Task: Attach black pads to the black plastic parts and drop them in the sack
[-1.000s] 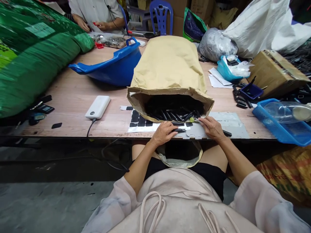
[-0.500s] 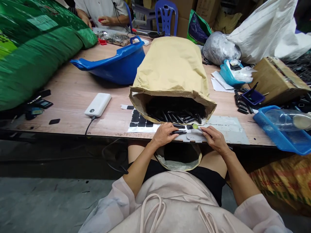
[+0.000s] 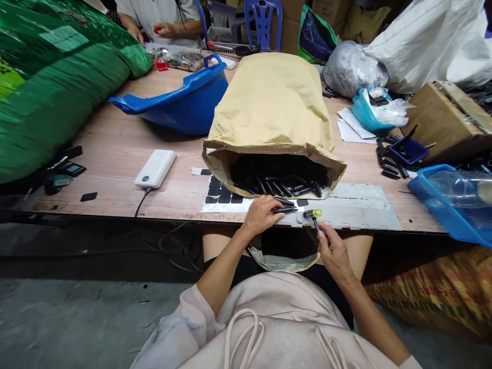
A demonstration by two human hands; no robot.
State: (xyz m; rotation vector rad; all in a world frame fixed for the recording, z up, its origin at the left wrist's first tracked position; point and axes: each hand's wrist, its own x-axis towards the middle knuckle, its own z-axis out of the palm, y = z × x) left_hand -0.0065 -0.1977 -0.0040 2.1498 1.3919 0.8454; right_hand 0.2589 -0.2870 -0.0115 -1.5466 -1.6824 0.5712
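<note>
My right hand (image 3: 334, 248) grips the short handle of a small mallet (image 3: 312, 213), whose dark head has a yellow-green face. The mallet head is over the grey board (image 3: 357, 210) at the table's front edge. My left hand (image 3: 261, 215) is closed on a slim black pen-like piece (image 3: 285, 209), and another black piece lies just behind it. Behind both hands, a tan paper sack (image 3: 272, 102) lies on its side, mouth facing me, with many black pieces (image 3: 280, 188) inside. Below the table edge, an open bag (image 3: 284, 264) rests between my legs.
A blue basin (image 3: 180, 107) stands tilted left of the sack. A white power bank (image 3: 155, 168) with a cable and a sheet of black stickers (image 3: 219, 197) lie nearer. On the right are a blue tray (image 3: 446, 205) and a carton (image 3: 438, 115). A person's hands (image 3: 165, 29) work across the table.
My right hand has drawn back toward me and turned, so the mallet's yellow-green face now points right. My left hand stays nearly in place with the black piece.
</note>
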